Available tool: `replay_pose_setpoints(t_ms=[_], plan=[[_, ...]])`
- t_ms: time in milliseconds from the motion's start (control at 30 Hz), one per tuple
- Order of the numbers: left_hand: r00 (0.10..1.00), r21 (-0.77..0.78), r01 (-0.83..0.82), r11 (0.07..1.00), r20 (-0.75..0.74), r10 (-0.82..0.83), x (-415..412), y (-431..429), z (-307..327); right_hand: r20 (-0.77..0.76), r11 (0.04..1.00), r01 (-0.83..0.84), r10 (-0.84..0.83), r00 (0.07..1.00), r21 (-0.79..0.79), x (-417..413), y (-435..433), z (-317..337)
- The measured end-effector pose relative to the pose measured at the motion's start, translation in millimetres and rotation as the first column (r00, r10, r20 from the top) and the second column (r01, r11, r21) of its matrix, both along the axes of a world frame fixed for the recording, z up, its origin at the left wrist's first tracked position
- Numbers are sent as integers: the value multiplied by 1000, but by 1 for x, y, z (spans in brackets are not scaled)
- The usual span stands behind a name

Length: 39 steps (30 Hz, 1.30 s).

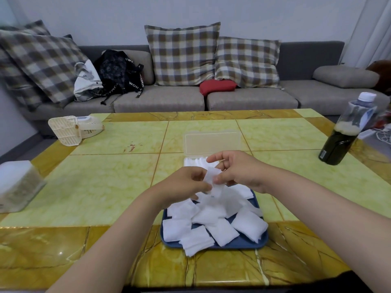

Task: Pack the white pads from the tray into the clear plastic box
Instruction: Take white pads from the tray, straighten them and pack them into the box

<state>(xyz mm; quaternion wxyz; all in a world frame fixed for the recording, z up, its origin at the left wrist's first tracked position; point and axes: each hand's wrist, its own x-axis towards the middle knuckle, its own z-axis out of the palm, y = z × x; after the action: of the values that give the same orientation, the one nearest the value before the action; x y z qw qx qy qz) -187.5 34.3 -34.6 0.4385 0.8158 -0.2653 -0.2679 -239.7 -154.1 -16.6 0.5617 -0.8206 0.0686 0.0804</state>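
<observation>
A blue tray (243,243) near the table's front edge holds several loose white pads (213,220). Just behind it stands the clear plastic box (211,142) with its lid raised; a row of white pads (195,161) stands inside it. Above the tray's far end, my left hand (184,187) and my right hand (239,172) pinch one white pad (213,178) between them. My right hand hides part of the box.
On the yellow-green tiled table (118,170) a dark bottle (347,132) stands at the far right, a small white fan (72,129) at the far left, and a white box (19,185) at the left edge. A grey sofa with plaid cushions lies beyond.
</observation>
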Motion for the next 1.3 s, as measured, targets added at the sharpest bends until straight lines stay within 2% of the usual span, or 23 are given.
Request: replay_pose_setpoints(t_ms=[133, 233, 300, 367, 467, 533, 600, 733, 833, 1000, 1133, 1300], plan=[[988, -80, -139, 987, 58, 144, 0, 6, 3, 17, 999, 18, -17, 1000, -49, 6, 12, -4], [954, -28, -284, 958, 88, 285, 7, 14, 4, 94, 959, 30, -3, 996, -282, 15, 21, -5], [921, -17, -378, 926, 96, 377, 12, 21, 1, 68, 872, -53, 98, 993, -486, 20, 31, -8], [895, -16, -437, 899, 90, 437, 14, 26, -1, -59, 770, -172, 172, 983, -614, 21, 45, -10], [881, -38, -473, 880, -22, 473, 19, 36, -3, -280, 588, -335, 185, 942, -737, 21, 64, -15], [869, -54, -491, 869, -103, 485, 24, 42, -5, -320, 538, -355, 160, 934, -765, 25, 71, -21], [860, -90, -502, 860, -154, 486, 29, 47, -7, -334, 578, -367, 168, 928, -729, 29, 76, -25], [869, -163, -493, 855, -147, 473, 37, 53, -11, -289, 730, -354, 221, 932, -585, 30, 76, -25], [878, -193, -478, 857, -116, 464, 39, 53, -13, -224, 848, -276, 191, 956, -452, 29, 65, -18], [880, -231, -473, 850, -173, 442, 36, 48, -13, -9, 955, -62, 62, 998, -290, 28, 38, 3], [875, -276, -446, 851, -333, 351, 31, 40, -12, 125, 997, -14, 23, 992, -75, 25, 31, 16], [873, -338, -370, 866, -444, 200, 24, 30, -8, 162, 985, 23, 5, 987, -169, 26, 32, 14]])
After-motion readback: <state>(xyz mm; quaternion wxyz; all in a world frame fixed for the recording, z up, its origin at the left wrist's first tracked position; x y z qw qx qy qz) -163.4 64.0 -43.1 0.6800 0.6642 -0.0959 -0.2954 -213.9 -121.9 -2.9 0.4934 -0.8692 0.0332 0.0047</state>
